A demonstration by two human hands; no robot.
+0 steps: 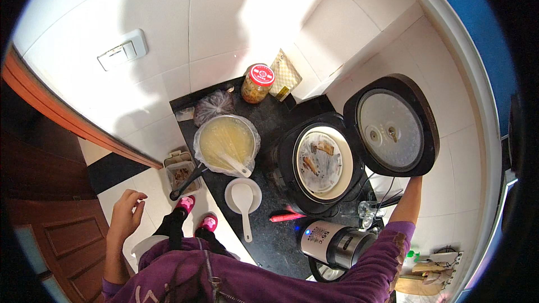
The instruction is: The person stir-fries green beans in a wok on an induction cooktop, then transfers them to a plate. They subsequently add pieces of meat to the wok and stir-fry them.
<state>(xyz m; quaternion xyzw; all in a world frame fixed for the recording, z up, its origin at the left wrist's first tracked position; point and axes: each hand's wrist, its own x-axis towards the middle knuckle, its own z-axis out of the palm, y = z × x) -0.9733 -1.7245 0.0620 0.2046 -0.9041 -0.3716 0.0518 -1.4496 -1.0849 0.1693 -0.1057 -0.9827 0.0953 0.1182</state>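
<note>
An electric rice cooker (284, 176) stands on the black countertop with its lid (391, 130) raised. Inside its pale inner pot lies a round dish (318, 176) with a few brown pieces of food (324, 147). My right forearm (407, 202) reaches up to the lid's lower edge; the hand itself is hidden behind the lid. Well away from the counter, over the floor at the left, my left hand (127, 214) hangs with loosely curled fingers and holds nothing. Nearer the cooker's left side, a white rice paddle (241, 198) rests across a white bowl (228, 203).
A pot of yellowish liquid (219, 134), covered in clear plastic, projects its black handle (187, 183) past the counter edge. Behind it are a bagged item (214, 107), a red-lidded jar (257, 86) and a checkered packet (285, 78). An electric kettle (320, 242) and slim red object (286, 217) sit in front.
</note>
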